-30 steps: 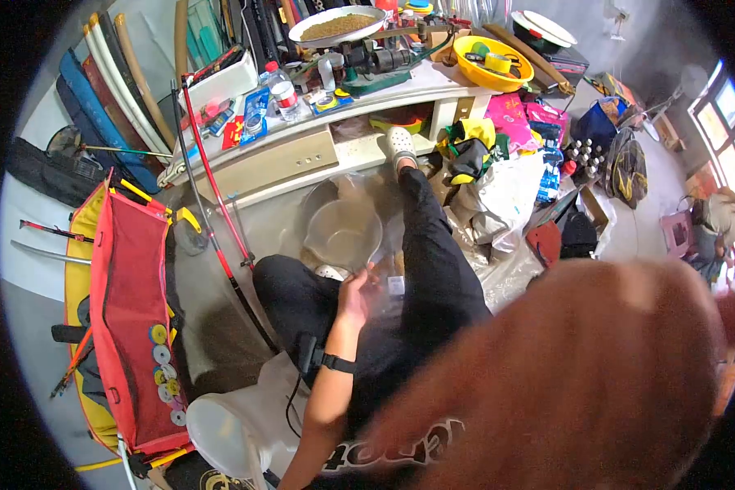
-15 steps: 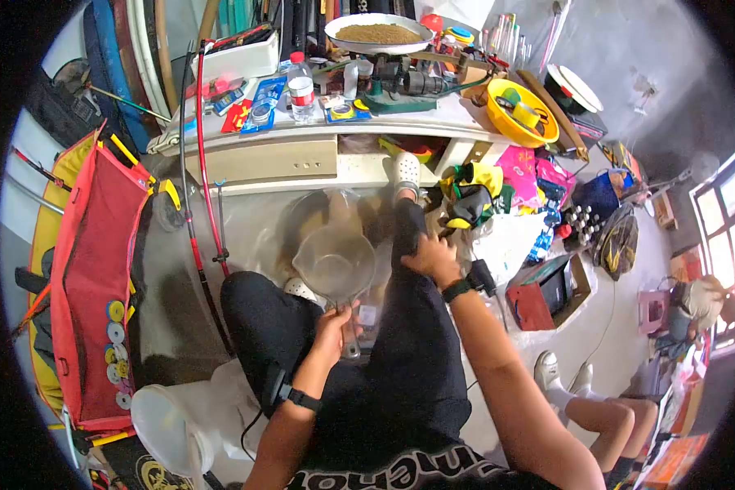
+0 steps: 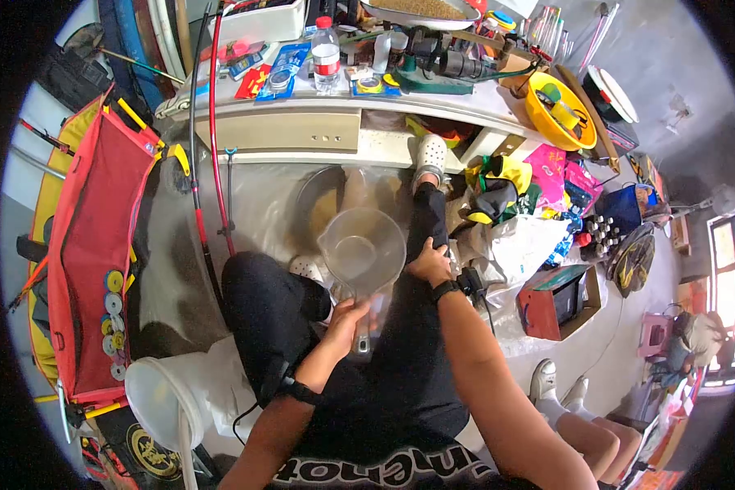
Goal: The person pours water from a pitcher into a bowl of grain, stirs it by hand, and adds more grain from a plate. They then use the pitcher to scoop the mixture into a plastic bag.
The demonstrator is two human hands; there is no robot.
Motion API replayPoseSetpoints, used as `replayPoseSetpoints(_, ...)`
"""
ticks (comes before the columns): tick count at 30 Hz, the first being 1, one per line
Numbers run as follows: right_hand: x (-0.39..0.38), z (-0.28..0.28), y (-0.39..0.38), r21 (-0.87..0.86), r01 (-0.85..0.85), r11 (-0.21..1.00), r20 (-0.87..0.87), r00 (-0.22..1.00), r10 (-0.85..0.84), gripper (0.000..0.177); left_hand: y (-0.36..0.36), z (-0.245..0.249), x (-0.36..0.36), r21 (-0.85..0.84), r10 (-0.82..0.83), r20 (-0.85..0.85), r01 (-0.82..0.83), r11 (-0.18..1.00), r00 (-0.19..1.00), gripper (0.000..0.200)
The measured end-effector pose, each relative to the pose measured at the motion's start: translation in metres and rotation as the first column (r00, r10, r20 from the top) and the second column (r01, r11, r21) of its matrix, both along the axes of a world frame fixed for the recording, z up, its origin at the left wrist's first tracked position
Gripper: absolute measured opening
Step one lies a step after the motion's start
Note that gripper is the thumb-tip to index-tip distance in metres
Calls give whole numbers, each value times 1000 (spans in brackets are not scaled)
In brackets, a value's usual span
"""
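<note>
My left hand (image 3: 343,328) is closed around the handle of a translucent plastic scoop (image 3: 362,249). The scoop's round bowl faces up between my knees, and I see nothing in it. Beyond it, partly covered, a round basin (image 3: 305,200) with brownish contents sits on the floor; a pale, blurred shape rises at its middle. My right hand (image 3: 430,263) rests on my black-trousered right leg (image 3: 427,216) with the fingers laid over it, holding nothing.
A white bucket (image 3: 159,392) stands left of my knee, near a red open bag (image 3: 98,261). Red and black rods (image 3: 217,139) lean upright there. Ahead is a cluttered bench (image 3: 286,110) with a yellow basin (image 3: 559,114). Another person's legs (image 3: 584,433) are at right.
The camera view has shifted, so the bench appears higher and the scene further right. The left hand keeps its hold on the scoop. The right hand's fingers lie closer together on the leg.
</note>
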State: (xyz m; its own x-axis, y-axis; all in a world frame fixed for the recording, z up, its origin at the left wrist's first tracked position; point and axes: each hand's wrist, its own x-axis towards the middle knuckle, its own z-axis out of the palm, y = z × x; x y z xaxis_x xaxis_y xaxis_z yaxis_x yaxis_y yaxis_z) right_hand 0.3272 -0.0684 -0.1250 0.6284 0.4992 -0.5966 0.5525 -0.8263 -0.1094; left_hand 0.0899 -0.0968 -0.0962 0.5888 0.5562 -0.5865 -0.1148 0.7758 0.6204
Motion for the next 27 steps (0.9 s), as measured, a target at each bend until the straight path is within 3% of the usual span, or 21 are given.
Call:
replayPoseSetpoints(5, 13, -25, -3, -34, -20, 999, -80, 997, 17, 107, -1, 0, 1, 19, 30, -20, -30, 999, 999, 29)
replayPoseSetpoints(12, 10, 1, -7, -137, -140, 981, -164, 979, 117, 113, 0, -2, -5, 30, 42, -18, -42, 999, 999, 31)
replayPoseSetpoints(21, 20, -34, -5, 5, -51, 999, -157, 986, 51, 109, -1, 2, -4, 3, 64, -13, -64, 998, 998, 28)
replayPoseSetpoints(27, 21, -39, -1, -30, -118, 993, -143, 983, 112, 103, 0, 2, -6, 18, 68, -1, -68, 998, 998, 27)
